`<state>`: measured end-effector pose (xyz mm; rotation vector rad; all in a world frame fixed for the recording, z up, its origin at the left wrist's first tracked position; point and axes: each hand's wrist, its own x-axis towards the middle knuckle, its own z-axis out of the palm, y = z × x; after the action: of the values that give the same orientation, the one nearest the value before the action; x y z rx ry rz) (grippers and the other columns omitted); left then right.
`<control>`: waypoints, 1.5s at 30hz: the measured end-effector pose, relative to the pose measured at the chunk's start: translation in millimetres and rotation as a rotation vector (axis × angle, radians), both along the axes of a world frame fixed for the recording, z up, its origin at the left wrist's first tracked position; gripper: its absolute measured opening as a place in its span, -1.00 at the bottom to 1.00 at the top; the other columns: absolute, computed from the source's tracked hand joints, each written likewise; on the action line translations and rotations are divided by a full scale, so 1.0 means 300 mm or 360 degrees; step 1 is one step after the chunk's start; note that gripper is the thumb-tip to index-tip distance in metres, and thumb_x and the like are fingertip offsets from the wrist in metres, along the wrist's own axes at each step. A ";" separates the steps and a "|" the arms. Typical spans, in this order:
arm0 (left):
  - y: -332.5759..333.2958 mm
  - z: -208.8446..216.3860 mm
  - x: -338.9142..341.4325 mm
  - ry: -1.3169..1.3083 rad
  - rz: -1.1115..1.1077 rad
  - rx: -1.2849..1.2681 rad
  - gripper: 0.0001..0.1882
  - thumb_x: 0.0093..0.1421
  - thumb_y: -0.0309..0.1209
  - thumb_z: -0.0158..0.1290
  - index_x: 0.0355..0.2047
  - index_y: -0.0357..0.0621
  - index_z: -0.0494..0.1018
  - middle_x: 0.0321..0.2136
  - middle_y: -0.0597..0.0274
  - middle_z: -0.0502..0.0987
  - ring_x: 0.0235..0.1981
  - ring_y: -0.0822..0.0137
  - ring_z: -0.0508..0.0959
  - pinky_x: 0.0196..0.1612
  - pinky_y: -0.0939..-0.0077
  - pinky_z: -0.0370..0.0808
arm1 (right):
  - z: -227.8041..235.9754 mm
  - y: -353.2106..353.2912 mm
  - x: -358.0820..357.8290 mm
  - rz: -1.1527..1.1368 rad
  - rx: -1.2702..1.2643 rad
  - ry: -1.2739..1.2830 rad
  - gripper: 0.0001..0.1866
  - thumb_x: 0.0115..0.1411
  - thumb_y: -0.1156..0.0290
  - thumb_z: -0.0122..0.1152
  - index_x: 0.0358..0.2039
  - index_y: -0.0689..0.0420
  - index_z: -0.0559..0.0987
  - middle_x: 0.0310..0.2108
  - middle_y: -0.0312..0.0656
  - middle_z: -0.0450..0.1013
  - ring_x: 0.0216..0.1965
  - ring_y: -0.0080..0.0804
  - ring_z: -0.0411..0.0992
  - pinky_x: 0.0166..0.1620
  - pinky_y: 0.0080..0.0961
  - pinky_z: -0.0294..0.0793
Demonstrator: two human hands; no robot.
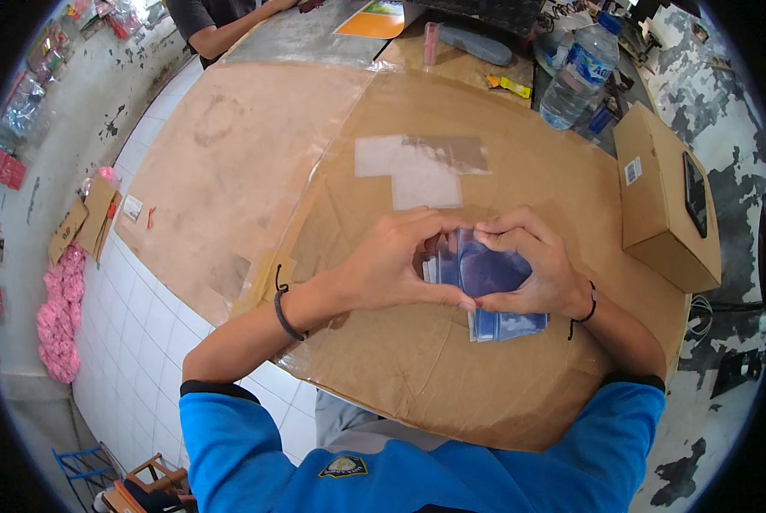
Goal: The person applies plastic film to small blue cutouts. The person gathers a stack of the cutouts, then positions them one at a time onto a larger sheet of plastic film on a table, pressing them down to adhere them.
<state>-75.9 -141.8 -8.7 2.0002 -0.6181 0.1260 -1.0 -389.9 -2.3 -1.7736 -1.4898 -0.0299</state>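
Over the brown-covered table, my left hand (397, 261) and my right hand (539, 259) curl around a stack of clear, bluish plastic sleeves (489, 268). Fingers press the stack's far edge, while both thumbs meet at its near edge. More sleeves fan out to its left, partly hidden by my left fingers. Just below my right hand, further bluish sleeves (511, 326) show; whether they belong to the held stack I cannot tell. Beyond my hands, several flat, clear plastic sleeves (426, 183) lie on the table in a T-like layout.
At the right stands a cardboard box (656, 209) with a dark phone (695, 195) on it. A large water bottle (580, 73) is at the back right, near a yellow packet (509, 85) and a grey case (477, 44). Another person's arm (238, 30) rests at the far left.
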 end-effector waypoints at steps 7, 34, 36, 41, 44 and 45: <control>0.008 -0.022 0.009 0.0100 -0.0012 -0.0132 -0.15 -0.18 -0.14 0.57 0.12 -0.16 0.51 -0.33 0.26 0.53 -0.35 0.40 0.48 -0.28 0.49 0.45 | 0.009 0.018 -0.022 -0.0114 -0.0125 0.0035 -0.16 -0.11 0.27 0.65 0.17 0.26 0.44 0.14 0.05 0.38 0.15 -0.06 0.42 0.17 -0.28 0.45; -0.012 0.000 -0.012 0.0205 -0.0195 -0.0338 -0.16 -0.22 -0.21 0.61 0.00 -0.14 0.34 -0.20 0.27 0.45 -0.27 0.39 0.49 -0.20 0.47 0.50 | 0.026 0.017 -0.035 -0.0247 -0.0077 -0.0389 -0.20 -0.30 0.15 0.65 -0.01 0.22 0.58 -0.14 -0.05 0.54 -0.18 -0.07 0.54 -0.11 -0.24 0.54; -0.010 0.008 -0.016 0.0192 -0.0160 -0.0255 -0.21 -0.20 -0.16 0.59 -0.06 -0.12 0.37 -0.23 0.27 0.45 -0.28 0.38 0.49 -0.22 0.47 0.50 | 0.021 0.013 -0.035 -0.0253 -0.0051 -0.0456 -0.21 -0.30 0.15 0.65 -0.02 0.23 0.59 -0.15 -0.07 0.55 -0.22 -0.09 0.55 -0.14 -0.24 0.55; -0.003 -0.003 -0.007 -0.0142 -0.0155 0.0113 -0.37 -0.13 -0.01 0.53 -0.28 -0.08 0.42 -0.40 0.24 0.43 -0.39 0.28 0.48 -0.36 0.45 0.41 | 0.019 0.024 -0.029 -0.0213 0.0032 -0.0542 -0.26 -0.29 0.17 0.63 -0.04 0.20 0.61 -0.20 -0.08 0.58 -0.27 -0.10 0.57 -0.19 -0.28 0.58; -0.003 -0.019 -0.005 -0.0215 -0.0185 0.0080 -0.39 -0.12 0.00 0.52 -0.35 -0.07 0.38 -0.47 0.24 0.39 -0.45 0.22 0.44 -0.43 0.40 0.35 | 0.015 0.020 -0.031 -0.0209 -0.0009 -0.0533 -0.26 -0.28 0.14 0.63 -0.04 0.18 0.62 -0.18 -0.09 0.58 -0.25 -0.09 0.57 -0.15 -0.27 0.58; -0.004 -0.017 -0.005 -0.0206 -0.0214 0.0071 -0.39 -0.12 0.00 0.52 -0.36 -0.07 0.37 -0.47 0.24 0.39 -0.46 0.22 0.43 -0.43 0.40 0.35 | 0.015 0.017 -0.034 -0.0221 -0.0035 -0.0514 -0.26 -0.28 0.13 0.63 -0.04 0.17 0.61 -0.18 -0.09 0.58 -0.23 -0.09 0.57 -0.12 -0.27 0.58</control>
<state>-77.4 -142.9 -13.7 1.9980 -0.8430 0.1625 -11.1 -384.7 2.0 -1.9560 -1.5895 -0.3879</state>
